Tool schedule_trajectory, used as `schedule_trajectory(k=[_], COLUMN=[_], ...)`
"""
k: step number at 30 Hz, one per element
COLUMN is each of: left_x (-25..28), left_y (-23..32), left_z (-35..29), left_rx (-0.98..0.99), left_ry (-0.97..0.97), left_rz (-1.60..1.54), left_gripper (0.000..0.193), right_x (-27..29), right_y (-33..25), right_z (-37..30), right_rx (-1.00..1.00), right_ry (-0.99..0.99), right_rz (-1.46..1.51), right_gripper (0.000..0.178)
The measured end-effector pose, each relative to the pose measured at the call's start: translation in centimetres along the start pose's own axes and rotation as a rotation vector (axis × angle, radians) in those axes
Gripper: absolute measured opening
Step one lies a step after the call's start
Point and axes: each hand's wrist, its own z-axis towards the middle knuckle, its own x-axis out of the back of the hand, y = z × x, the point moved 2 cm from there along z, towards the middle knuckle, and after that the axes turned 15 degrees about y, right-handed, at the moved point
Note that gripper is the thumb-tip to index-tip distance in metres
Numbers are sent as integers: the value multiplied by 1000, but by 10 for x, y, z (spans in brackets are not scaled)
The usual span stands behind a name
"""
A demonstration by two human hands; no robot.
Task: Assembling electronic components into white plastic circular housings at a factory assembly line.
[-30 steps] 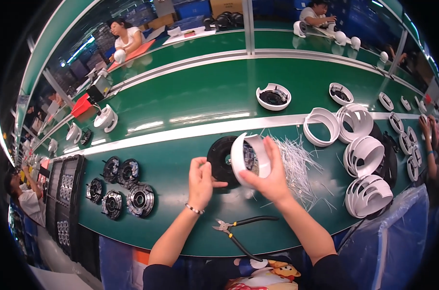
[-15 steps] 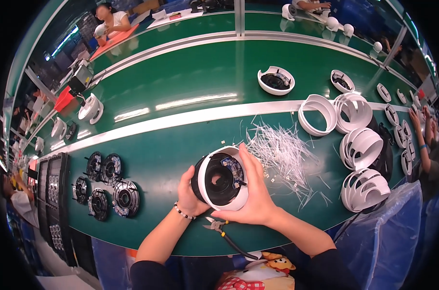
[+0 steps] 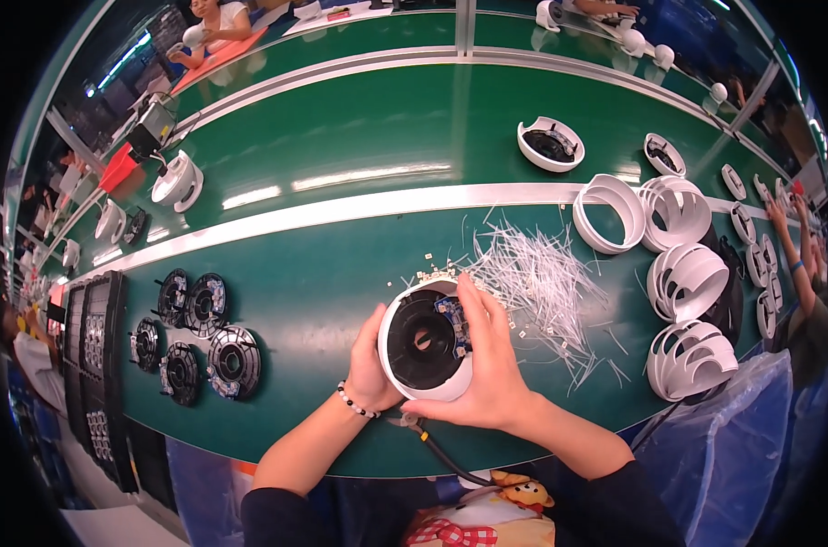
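Between both palms I hold a white round plastic housing (image 3: pixel 444 390), its open face turned up. Inside it sits a black disc (image 3: pixel 405 339) with a central hole and a blue circuit board (image 3: pixel 452 319) along its right side. My left hand (image 3: pixel 368 372) wraps the left wall, a beaded bracelet on its wrist. My right hand (image 3: pixel 489 360) grips the right wall, fingers along the far rim and thumb at the near edge. Under the hands lie cutting pliers (image 3: pixel 443 456) with black and yellow handles; their jaws are mostly hidden.
Several black discs with boards (image 3: pixel 234 362) lie left, beside a black rack (image 3: pixel 95 365). A heap of white strips (image 3: pixel 542 283) lies beyond my right hand, white rings (image 3: pixel 692 360) further right. Part-filled housings (image 3: pixel 551 144) stand on the green belt. Other people work around.
The black part that stuck out left of the white housing no longer shows outside it. The housing has turned more face-up, and my hands now cover more of the pliers.
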Motion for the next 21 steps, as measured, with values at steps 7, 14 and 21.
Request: schedule_trajectory(k=[7, 14, 21], left_x=[1, -5, -10], left_y=[2, -2, 3], left_z=[-2, -6, -12], left_rx=[91, -116, -170], left_ry=[-131, -97, -44], left_rz=[-4, 35, -53], left_gripper=[88, 68, 65], right_x=[4, -6, -17], right_y=[5, 9, 0], right_z=[8, 6, 0], right_rx=[97, 0, 17], right_ry=[-120, -27, 109], right_rz=[-24, -86, -75], right_gripper=[116, 117, 116])
